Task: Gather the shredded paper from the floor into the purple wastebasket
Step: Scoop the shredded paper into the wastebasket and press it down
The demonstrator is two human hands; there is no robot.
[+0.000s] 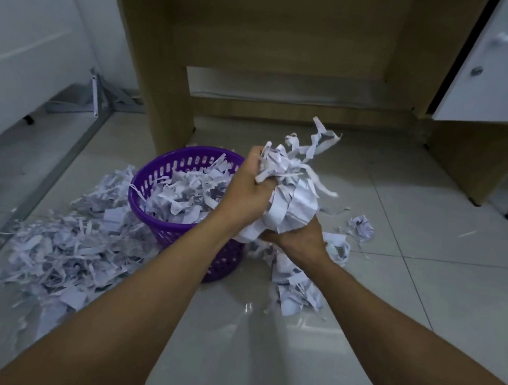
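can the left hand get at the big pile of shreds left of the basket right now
Probably not yet: the left hand and right hand both grip a paper bundle. The pile itself lies open beside the purple wastebasket.

Both hands grip a shredded paper wad beside the wastebasket.

The room is dim and bluish. A small shiny glare sits on the floor. Edges bend and blur.
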